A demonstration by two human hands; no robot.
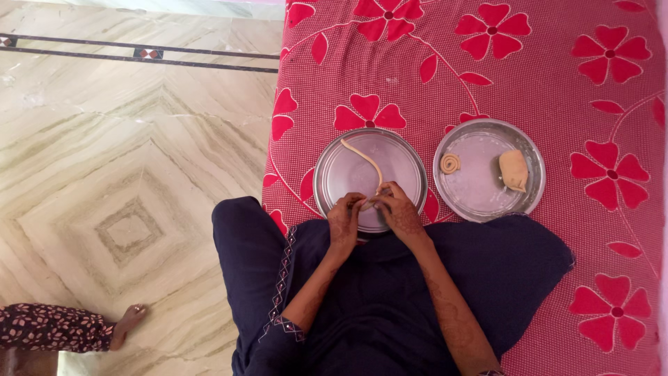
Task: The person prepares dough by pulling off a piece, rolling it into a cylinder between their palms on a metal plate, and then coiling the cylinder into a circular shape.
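A round steel plate (344,177) rests on a red flowered bed cover in front of me. A long thin rope of dough (365,159) curves across it from the far rim to my fingers. My left hand (346,217) and my right hand (396,209) meet at the plate's near edge, both pinching the near end of the dough rope. To the right lies a second steel plate (480,184) with a small coiled spiral of dough (450,163) and a lump of dough (514,170).
The red bed cover (543,76) with big flower prints fills the right side. Marble floor (118,160) lies to the left. Another person's foot (129,322) and patterned trouser leg show at the bottom left. My dark clothing covers my lap.
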